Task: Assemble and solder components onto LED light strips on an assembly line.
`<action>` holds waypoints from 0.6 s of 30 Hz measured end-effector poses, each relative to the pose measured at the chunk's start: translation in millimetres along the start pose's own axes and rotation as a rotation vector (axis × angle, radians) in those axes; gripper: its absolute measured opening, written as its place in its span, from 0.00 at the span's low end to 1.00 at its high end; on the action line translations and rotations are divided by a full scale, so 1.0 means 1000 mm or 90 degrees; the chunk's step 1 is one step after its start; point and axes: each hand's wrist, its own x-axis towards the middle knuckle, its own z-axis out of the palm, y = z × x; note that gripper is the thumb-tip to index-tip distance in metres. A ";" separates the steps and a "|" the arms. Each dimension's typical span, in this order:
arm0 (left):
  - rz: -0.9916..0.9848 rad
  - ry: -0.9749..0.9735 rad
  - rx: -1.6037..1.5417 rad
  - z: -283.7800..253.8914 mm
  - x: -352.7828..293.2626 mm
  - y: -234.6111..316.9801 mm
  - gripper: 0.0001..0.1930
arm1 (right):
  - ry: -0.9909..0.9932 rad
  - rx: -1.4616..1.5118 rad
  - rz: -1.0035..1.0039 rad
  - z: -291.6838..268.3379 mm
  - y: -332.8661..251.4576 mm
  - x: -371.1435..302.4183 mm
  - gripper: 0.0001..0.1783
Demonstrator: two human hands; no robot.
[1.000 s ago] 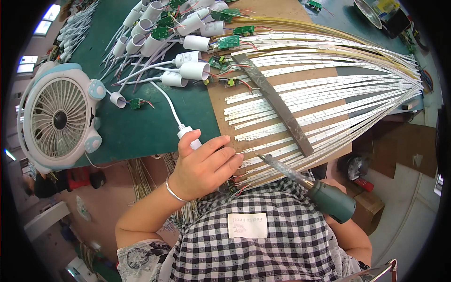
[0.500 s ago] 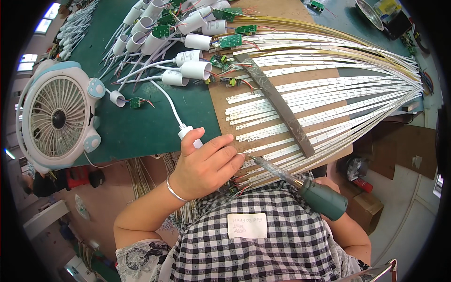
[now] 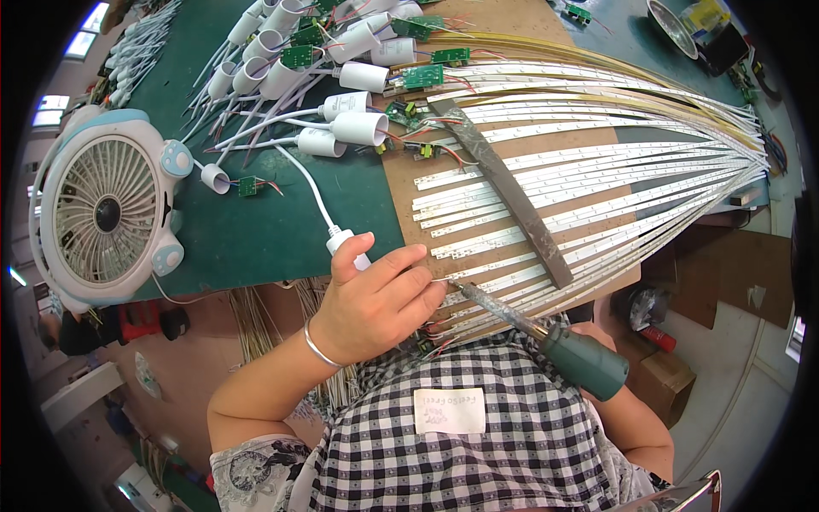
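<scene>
A white cylindrical cap on a cable (image 3: pixel 341 242) sits in my left hand (image 3: pixel 371 303), partly covered by the curled fingers. A thin wire shows beyond my fingertips, at the end of one white LED strip (image 3: pixel 478 275). With my right hand (image 3: pixel 595 331), mostly hidden behind the green handle, I hold a soldering iron (image 3: pixel 589 363). Its tip touches or nearly touches the strip end beside the wire; I cannot tell which. Several more LED strips fan out over a brown board (image 3: pixel 589 128), under a dark metal bar (image 3: pixel 503 192).
A white and blue fan (image 3: pixel 107 213) stands at the left of the green table (image 3: pixel 256 247). White caps (image 3: pixel 358 128) with cables and green circuit boards (image 3: pixel 422 77) pile up at the far side. A metal dish (image 3: pixel 671 27) lies at far right.
Both hands and the soldering iron hold almost the same place. The view has shifted very slightly.
</scene>
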 end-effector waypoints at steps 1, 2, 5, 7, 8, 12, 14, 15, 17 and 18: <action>0.000 0.000 -0.001 0.000 0.000 0.000 0.06 | -0.004 -0.011 0.004 -0.001 0.004 -0.002 0.33; -0.001 0.000 0.000 0.000 0.000 0.000 0.06 | -0.002 0.007 -0.034 -0.002 0.008 -0.001 0.34; -0.002 -0.001 0.003 0.000 0.000 0.001 0.06 | 0.014 0.024 -0.043 -0.003 0.005 -0.001 0.37; -0.002 0.001 0.005 0.000 0.000 0.001 0.06 | 0.009 0.063 -0.075 -0.002 0.006 0.001 0.37; -0.002 0.000 0.005 0.000 0.000 0.001 0.06 | -0.004 0.104 -0.120 -0.002 0.013 0.005 0.37; -0.003 -0.003 0.003 0.000 0.000 0.001 0.06 | 0.044 -0.038 -0.115 -0.005 0.001 0.006 0.35; -0.002 -0.007 0.001 0.000 0.001 0.001 0.06 | 0.117 0.144 0.043 -0.002 -0.020 0.010 0.33; -0.002 -0.010 0.002 0.000 0.000 0.001 0.07 | 0.124 0.183 0.070 -0.006 -0.029 0.012 0.33; -0.005 -0.013 0.000 -0.001 0.001 0.002 0.07 | 0.108 0.144 0.043 -0.019 -0.049 0.023 0.33; -0.007 -0.016 -0.002 -0.001 0.001 0.002 0.07 | 0.108 0.136 0.014 -0.021 -0.050 0.027 0.34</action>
